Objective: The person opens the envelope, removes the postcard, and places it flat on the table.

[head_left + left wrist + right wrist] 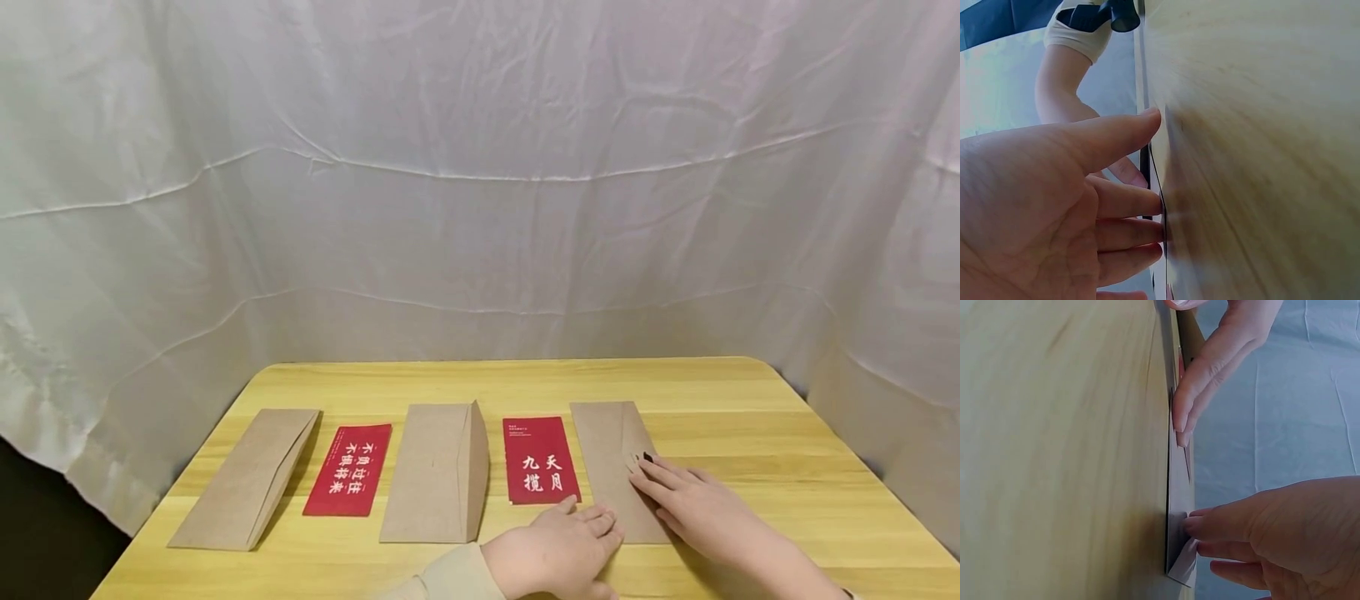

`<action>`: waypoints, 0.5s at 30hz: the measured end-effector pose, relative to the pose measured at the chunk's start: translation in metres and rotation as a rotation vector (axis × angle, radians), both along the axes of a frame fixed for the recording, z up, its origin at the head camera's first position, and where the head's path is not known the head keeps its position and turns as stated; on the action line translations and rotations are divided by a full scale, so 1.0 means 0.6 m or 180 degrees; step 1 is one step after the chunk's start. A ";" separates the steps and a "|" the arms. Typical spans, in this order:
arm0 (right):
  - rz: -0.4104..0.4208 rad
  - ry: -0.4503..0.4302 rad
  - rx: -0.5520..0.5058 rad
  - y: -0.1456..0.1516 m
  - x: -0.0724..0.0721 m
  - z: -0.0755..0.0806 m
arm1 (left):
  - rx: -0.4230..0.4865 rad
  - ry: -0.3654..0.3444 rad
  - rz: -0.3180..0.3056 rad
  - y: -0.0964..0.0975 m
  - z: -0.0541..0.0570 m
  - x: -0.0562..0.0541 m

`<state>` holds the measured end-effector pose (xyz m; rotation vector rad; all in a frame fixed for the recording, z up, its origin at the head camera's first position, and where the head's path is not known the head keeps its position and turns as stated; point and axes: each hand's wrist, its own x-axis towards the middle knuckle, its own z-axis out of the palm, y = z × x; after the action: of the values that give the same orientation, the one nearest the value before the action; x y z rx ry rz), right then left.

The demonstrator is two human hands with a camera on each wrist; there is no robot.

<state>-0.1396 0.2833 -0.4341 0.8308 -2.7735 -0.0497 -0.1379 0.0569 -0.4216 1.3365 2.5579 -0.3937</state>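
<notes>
Five flat paper pieces lie in a row. My right hand [701, 508] reaches over the rightmost brown paper envelope [603, 442], its extended fingers touching the long flap side. A small black patch [647, 457] shows by its fingertips. In the right wrist view, the envelope's flap [1184, 565] stands partly raised beside those fingers. With fingers stretched out, my left hand [558, 550] rests on that envelope's near left corner, its thumb toward the table edge. Just left of the envelope, a red printed packet [542, 458] with white characters lies close to the left fingertips.
A second brown envelope [427, 475], flap raised along its right side, lies mid-table. Further left are another red packet [348, 471] and a brown envelope [240, 479] with its flap lifted. Pale curtains [480, 233] hang behind the yellow wooden table [720, 387].
</notes>
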 end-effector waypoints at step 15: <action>-0.0038 0.0054 0.0041 0.003 0.000 0.010 | 0.0050 0.0058 0.0022 0.001 -0.001 0.002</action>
<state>-0.1394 0.2852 -0.4283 0.8134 -2.7653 -0.0764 -0.1366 0.0575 -0.4220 1.3350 2.5852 -0.3868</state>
